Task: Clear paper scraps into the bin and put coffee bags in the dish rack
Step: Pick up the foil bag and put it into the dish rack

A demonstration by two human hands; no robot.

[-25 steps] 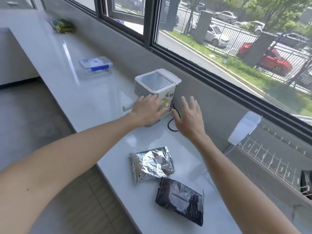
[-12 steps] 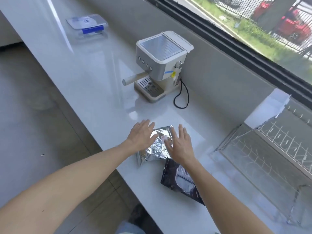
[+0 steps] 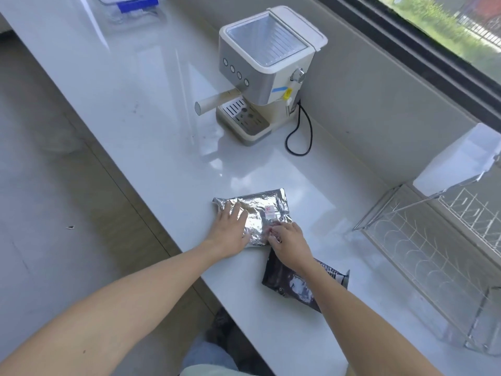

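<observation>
A silver foil coffee bag (image 3: 260, 210) lies flat on the white counter (image 3: 151, 109). My left hand (image 3: 230, 226) rests on its left half, fingers spread over the foil. My right hand (image 3: 288, 241) has its fingers curled at the bag's right near edge, gripping the foil. A black coffee bag (image 3: 292, 286) lies just nearer on the counter, partly under my right forearm. The wire dish rack (image 3: 423, 248) stands to the right, with a white plastic holder (image 3: 458, 161) on its far corner.
A white and silver coffee machine (image 3: 263, 74) with a black cord (image 3: 301, 134) stands behind the bags near the wall. A clear lidded box with a blue clip (image 3: 132, 4) sits at the far left. The counter's front edge drops to a tiled floor (image 3: 54, 185).
Both hands came back from the coffee machine toward me and settled on the silver bag. The right hand's fingers went from flat to curled on the bag's edge. The view tilted down.
</observation>
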